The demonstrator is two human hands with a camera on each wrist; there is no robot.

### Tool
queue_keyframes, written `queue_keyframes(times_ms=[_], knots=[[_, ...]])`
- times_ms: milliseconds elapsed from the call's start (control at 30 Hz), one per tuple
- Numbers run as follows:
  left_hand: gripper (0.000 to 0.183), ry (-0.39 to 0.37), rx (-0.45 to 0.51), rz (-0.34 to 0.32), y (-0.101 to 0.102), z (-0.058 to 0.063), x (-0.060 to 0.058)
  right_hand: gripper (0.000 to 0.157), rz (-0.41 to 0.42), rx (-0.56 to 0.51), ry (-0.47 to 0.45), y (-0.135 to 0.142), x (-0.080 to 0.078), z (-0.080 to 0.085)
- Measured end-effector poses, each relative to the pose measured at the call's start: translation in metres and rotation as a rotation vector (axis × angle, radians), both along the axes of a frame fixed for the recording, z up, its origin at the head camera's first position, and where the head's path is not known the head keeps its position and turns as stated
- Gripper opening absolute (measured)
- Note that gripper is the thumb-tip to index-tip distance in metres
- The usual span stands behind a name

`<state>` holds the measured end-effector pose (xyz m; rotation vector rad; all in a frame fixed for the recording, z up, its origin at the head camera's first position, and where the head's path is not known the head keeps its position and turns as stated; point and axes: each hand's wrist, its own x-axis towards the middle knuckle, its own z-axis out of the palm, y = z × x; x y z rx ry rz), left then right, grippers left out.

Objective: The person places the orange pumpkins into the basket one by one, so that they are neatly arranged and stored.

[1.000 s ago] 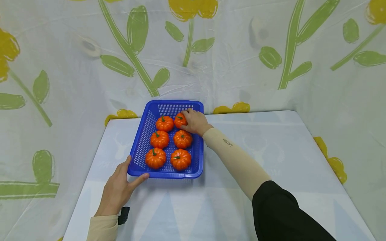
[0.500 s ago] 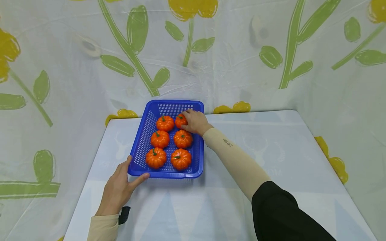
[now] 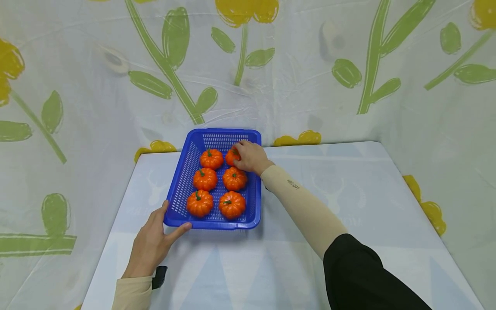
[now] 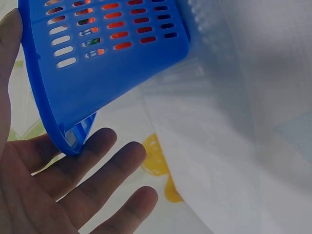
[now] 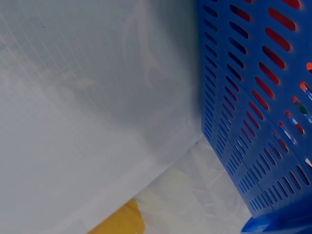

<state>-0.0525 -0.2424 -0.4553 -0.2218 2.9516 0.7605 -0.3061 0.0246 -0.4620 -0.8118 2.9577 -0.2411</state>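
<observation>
A blue plastic basket (image 3: 253, 189) with slotted walls holds several small orange pumpkins in two columns. At its far right corner my right hand (image 3: 249, 156) grips a pumpkin (image 3: 231, 158), partly covering it; the fingertips are hard to make out. In the right wrist view only the slotted basket wall (image 5: 243, 97) shows, without the hand. My left hand (image 3: 151, 241) rests at the near left corner, thumb along the rim. Its fingers (image 4: 107, 170) spread nearly straight in the left wrist view, the corner lying between thumb and fingers.
A pale patterned cloth covers the table (image 3: 310, 258). The basket stands near the table's back edge, in front of a hanging flowered curtain (image 3: 294, 86). Nearest my right hand are two other pumpkins, one to its left (image 3: 211, 159) and one in front (image 3: 234, 179).
The pumpkin in my right hand has shifted slightly right and turned a little, its stem now nearer the fingers. My left hand and the basket stay in place.
</observation>
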Motion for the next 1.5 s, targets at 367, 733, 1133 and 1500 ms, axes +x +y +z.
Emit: queue_keyframes(times_ms=[367,733,1133,1500], knots=[[0.114,-0.011,-0.005,0.008,-0.001,0.003,-0.001,0.033,0.02,-0.467,0.206,0.006,0.005,-0.004],[0.114,0.01,-0.011,-0.003,-0.001,0.002,0.001,0.044,-0.018,-0.592,0.233,0.033,0.039,-0.012],[0.118,-0.035,0.002,0.015,-0.002,0.003,0.001,0.064,-0.18,-0.448,0.07,0.117,0.089,-0.011],[0.117,-0.037,-0.027,0.013,0.003,0.001,0.002,0.079,-0.328,-0.318,0.017,0.22,0.123,-0.012]])
